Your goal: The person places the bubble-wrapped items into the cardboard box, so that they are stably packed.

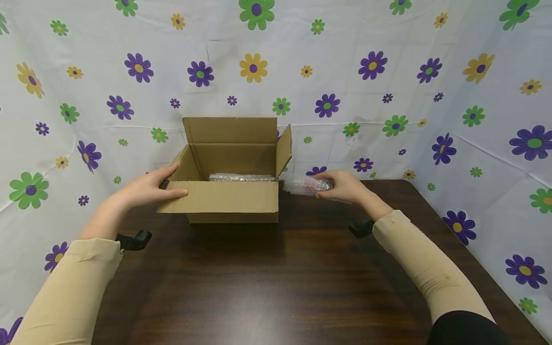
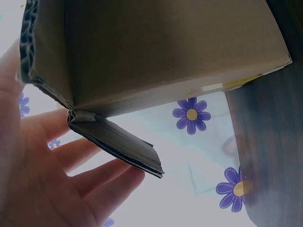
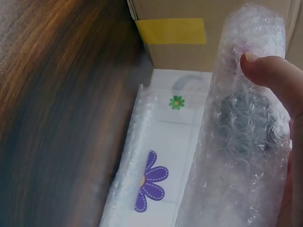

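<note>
An open cardboard box [image 1: 233, 197] stands on the table, its flaps spread outward. At its front left corner my left hand [image 1: 148, 188] grips it, thumb over the front flap; in the left wrist view, the fingers [image 2: 90, 156] lie behind a side flap. Bubble wrap [image 1: 241, 177] shows inside the box. Just right of the box, my right hand [image 1: 342, 186] holds a bubble-wrapped bundle [image 3: 241, 127], thumb across it. Something dark and a pinkish patch show through the wrap; what it is, I cannot tell.
Another piece of bubble wrap [image 3: 128, 165] lies on the dark wooden table [image 1: 258, 278], near its far edge. A flower-patterned sheet [image 1: 336, 48] hangs behind and along the sides. Yellow tape [image 3: 173, 31] marks the box's side.
</note>
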Demonstrator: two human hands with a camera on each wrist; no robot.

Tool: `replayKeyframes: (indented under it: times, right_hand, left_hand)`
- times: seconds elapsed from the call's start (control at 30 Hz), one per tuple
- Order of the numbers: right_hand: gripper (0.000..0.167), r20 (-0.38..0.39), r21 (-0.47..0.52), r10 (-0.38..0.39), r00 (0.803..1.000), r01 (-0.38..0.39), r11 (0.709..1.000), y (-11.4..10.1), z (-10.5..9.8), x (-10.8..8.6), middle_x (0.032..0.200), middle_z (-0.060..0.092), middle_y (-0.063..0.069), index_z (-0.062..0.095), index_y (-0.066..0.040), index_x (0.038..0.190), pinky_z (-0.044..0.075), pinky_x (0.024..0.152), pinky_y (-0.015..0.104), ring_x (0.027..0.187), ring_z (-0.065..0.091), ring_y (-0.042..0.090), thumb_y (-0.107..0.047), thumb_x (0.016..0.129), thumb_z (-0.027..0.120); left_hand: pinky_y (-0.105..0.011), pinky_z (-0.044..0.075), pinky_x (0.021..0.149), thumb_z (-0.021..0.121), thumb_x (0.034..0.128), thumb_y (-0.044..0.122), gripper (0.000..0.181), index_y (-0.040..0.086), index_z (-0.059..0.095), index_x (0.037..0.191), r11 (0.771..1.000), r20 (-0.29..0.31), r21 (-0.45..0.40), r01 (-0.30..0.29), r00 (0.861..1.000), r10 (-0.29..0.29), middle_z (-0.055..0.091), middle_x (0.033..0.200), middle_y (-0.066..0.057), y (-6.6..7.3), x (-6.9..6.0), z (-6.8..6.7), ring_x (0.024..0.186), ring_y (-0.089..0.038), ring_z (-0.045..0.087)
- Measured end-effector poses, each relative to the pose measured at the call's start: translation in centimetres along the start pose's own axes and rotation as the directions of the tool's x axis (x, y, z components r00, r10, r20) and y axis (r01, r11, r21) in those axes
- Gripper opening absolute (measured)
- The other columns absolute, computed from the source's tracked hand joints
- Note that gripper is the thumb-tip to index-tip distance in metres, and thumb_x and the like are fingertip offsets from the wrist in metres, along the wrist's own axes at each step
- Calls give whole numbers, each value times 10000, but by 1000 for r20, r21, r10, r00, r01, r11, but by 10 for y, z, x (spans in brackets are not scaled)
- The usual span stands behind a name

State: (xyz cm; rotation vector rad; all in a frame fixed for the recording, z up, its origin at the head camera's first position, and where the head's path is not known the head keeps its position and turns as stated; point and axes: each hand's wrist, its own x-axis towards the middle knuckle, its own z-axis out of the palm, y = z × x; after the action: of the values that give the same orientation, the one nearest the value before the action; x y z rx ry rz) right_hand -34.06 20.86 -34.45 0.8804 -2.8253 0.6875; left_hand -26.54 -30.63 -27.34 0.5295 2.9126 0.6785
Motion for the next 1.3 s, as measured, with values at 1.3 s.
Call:
replayKeyframes:
  times: [1.3]
  right_hand:
    - [499, -63, -75, -245, 967, 240, 968, -66, -52, -41, 1178, 681, 66, 675, -126, 1234, 519, 874, 464, 1071, 632, 249, -336, 798, 798]
  left_hand:
    - [-641, 188, 1085, 651, 907, 455, 940, -19, 138, 1536, 1000, -18, -1, -26, 999, 26, 150, 1551, -302, -1, -2, 0, 1407, -483, 148]
